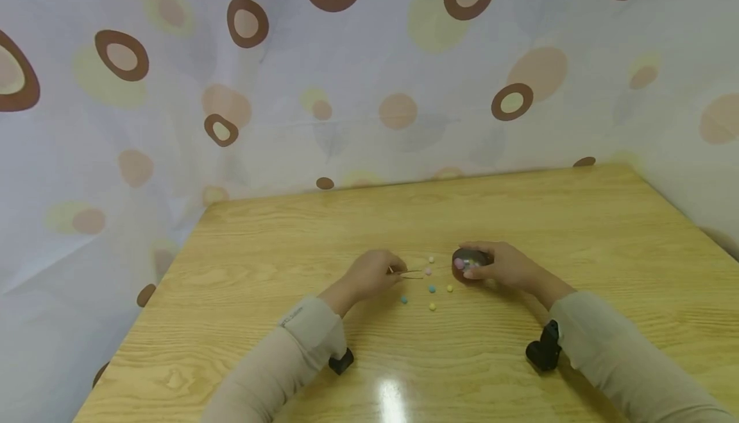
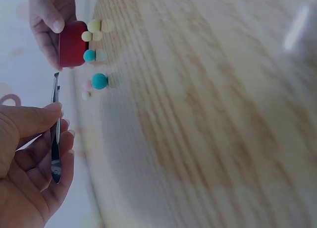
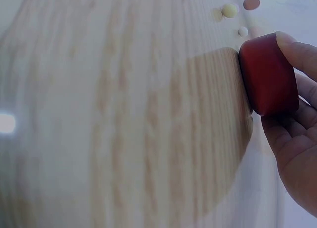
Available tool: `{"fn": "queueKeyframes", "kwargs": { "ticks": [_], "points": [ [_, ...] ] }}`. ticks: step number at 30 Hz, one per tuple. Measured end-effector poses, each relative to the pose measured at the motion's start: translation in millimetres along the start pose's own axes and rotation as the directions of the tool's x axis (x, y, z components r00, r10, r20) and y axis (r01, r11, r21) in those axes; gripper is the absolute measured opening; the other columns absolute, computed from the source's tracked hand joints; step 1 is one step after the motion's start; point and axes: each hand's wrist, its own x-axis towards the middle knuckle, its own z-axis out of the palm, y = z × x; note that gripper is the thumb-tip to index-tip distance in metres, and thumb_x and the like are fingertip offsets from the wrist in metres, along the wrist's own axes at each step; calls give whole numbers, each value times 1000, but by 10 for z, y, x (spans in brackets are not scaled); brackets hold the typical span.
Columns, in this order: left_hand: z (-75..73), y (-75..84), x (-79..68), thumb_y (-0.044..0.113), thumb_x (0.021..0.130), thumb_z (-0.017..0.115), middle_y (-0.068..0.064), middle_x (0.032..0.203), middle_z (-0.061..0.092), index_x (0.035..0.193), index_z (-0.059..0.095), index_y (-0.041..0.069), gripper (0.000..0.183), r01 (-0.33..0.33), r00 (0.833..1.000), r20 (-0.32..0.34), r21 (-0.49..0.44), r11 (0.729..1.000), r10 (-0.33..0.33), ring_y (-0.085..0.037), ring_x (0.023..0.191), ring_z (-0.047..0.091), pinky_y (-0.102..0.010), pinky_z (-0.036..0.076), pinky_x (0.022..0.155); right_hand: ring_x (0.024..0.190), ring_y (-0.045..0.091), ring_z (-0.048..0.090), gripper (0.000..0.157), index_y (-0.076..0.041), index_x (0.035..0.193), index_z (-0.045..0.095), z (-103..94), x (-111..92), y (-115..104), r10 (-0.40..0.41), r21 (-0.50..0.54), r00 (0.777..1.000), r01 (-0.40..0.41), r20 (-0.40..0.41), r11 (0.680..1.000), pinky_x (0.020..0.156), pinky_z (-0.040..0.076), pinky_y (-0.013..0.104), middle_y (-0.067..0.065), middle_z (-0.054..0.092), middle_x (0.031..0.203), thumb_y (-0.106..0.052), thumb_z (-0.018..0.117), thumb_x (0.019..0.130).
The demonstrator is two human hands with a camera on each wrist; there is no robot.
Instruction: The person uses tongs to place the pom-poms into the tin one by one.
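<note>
Between thumb and fingers my left hand (image 1: 372,273) pinches metal tweezers (image 2: 55,131), whose tips stand apart with nothing between them in the left wrist view. In the head view those tips point right, close to a small pink ball (image 1: 428,271). My right hand (image 1: 508,266) grips a small dark red dish (image 3: 270,74) by its sides, thumb in front and fingers behind. The dish rests on the table with a larger pink ball (image 1: 458,262) and several small coloured pieces inside. Around the tweezers lie a white ball (image 1: 431,260), a blue ball (image 1: 432,289) and a yellow ball (image 1: 450,288).
Nearer to me on the wooden table (image 1: 260,243) lie another blue ball (image 1: 404,300) and another yellow ball (image 1: 432,307). Behind the table hangs a patterned cloth (image 1: 358,57). A black wrist camera (image 1: 544,349) sits under the right sleeve.
</note>
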Motion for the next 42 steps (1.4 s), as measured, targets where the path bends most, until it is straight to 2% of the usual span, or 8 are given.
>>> {"fn": "queueKeyframes", "kwargs": {
  "ticks": [5, 12, 18, 24, 31, 42],
  "points": [
    [12, -31, -63, 11, 82, 59, -1, 90, 62, 96, 65, 8, 16, 3, 1000, 16, -12, 1000, -3, -12, 82, 55, -21, 44, 72, 105, 33, 44, 67, -1, 130, 36, -2, -4, -18, -1, 23, 1000, 0, 16, 1000, 85, 37, 45, 22, 45, 119, -31, 64, 76],
    [6, -52, -131, 9, 82, 58, -1, 92, 61, 98, 64, 7, 17, 33, 999, 46, -81, 996, -29, -12, 85, 55, -20, 44, 72, 107, 34, 42, 67, -2, 130, 36, -7, 4, -24, 20, 14, 1000, -20, 10, 1000, 86, 36, 46, 23, 42, 122, -32, 64, 76],
    [-2, -52, -191, 9, 81, 58, -1, 89, 62, 95, 65, 7, 15, -2, 999, 35, -34, 999, 4, -12, 83, 56, -21, 44, 72, 106, 34, 42, 66, -2, 129, 37, -7, 4, -26, 21, -27, 1000, -21, -7, 999, 85, 36, 46, 24, 41, 123, -32, 64, 76],
    [10, -86, -253, 8, 80, 59, -2, 89, 63, 95, 65, 5, 16, -26, 999, 46, -29, 999, 27, -13, 84, 57, -22, 45, 73, 105, 34, 43, 66, -1, 129, 38, 0, 3, -1, 2, -31, 1000, -2, -1, 1000, 84, 37, 45, 24, 41, 122, -31, 64, 77],
    [18, -101, -306, 12, 79, 61, -2, 89, 63, 95, 65, 5, 18, -7, 998, 63, -42, 999, 9, -13, 83, 57, -23, 45, 72, 107, 34, 42, 66, -1, 129, 37, -9, 6, 3, 1, -9, 1000, -1, 4, 1000, 85, 36, 46, 25, 40, 123, -31, 64, 76],
    [30, -100, -314, 10, 78, 62, -1, 90, 63, 93, 66, 7, 16, 8, 995, 97, -42, 999, -4, -13, 85, 57, -22, 45, 72, 107, 34, 42, 66, 0, 128, 38, -42, 12, -8, 3, -2, 1000, -3, 14, 1000, 85, 36, 45, 24, 41, 123, -31, 64, 76]
  ]
}}
